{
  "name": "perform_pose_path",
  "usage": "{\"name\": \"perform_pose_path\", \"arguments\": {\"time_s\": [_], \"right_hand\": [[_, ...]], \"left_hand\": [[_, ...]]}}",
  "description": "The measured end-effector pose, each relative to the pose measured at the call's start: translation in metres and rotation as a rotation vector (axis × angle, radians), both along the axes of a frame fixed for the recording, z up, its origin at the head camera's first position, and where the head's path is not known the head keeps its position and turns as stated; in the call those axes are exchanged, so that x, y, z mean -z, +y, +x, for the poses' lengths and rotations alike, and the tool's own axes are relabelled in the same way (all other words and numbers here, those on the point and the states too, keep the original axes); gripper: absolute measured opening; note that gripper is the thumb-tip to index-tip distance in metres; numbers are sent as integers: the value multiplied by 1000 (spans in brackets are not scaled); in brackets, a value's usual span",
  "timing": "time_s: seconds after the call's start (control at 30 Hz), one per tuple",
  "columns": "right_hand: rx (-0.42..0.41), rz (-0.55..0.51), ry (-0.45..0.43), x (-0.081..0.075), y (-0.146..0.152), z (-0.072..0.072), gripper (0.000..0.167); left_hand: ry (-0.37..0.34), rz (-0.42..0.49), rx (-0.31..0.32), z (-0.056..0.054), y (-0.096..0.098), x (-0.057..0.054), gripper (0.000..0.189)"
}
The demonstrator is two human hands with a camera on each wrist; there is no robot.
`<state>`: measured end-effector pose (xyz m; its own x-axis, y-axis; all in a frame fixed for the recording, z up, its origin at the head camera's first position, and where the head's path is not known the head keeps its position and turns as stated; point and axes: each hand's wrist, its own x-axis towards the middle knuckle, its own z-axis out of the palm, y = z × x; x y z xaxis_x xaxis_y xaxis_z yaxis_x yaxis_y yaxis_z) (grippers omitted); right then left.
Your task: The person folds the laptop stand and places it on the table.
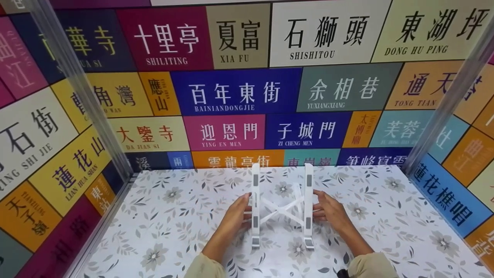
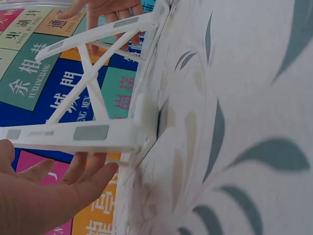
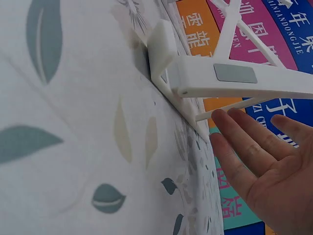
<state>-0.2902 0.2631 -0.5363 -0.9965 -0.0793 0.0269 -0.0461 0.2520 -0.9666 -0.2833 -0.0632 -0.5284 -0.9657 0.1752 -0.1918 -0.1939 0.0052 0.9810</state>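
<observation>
A white folding laptop stand (image 1: 278,207) stands opened out on the table, its two long rails joined by crossed bars. Grey pads (image 3: 234,73) are set into the rails, and upturned lips face the near side. Beside the left rail is my left hand (image 1: 234,216), its thumb at the rail's outer edge and its fingers (image 2: 93,171) loosely extended along the rail's underside. On the other side my right hand (image 1: 332,213) is held with spread, relaxed fingers (image 3: 249,147) next to the right rail. Part of the fingers of both hands is hidden behind the rails in the head view.
A white cloth with grey flowers and leaves (image 1: 170,220) covers the table. Panels of coloured signs (image 1: 235,92) stand behind and at both sides. Metal posts (image 1: 88,100) mark the back corners.
</observation>
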Motion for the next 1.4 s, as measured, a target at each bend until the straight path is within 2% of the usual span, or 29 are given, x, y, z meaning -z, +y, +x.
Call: {"name": "perform_pose_path", "arguments": {"time_s": [0.13, 0.23, 0.5, 0.6, 0.73, 1.0, 1.4], "right_hand": [[25, -12, -28, 3, -1, -1, 58], [15, -35, -42, 6, -3, -2, 59], [48, -60, -51, 9, -11, -3, 53], [34, -55, -45, 11, -12, -4, 51], [-5, -10, -12, 13, -10, -5, 48], [-20, 73, 34, 16, -10, -5, 47], [-13, 98, 28, 17, -10, -2, 48]], "left_hand": [[18, 59, -28, -2, 8, 6, 65], [35, 73, -43, -2, 11, 9, 65], [86, 120, -21, -2, 17, 19, 56], [109, 93, -28, -4, 18, 22, 52], [152, 5, -53, -7, 19, 24, 49], [315, -214, -125, -7, 15, 21, 39], [328, -247, -125, -6, 16, 21, 40]]}}
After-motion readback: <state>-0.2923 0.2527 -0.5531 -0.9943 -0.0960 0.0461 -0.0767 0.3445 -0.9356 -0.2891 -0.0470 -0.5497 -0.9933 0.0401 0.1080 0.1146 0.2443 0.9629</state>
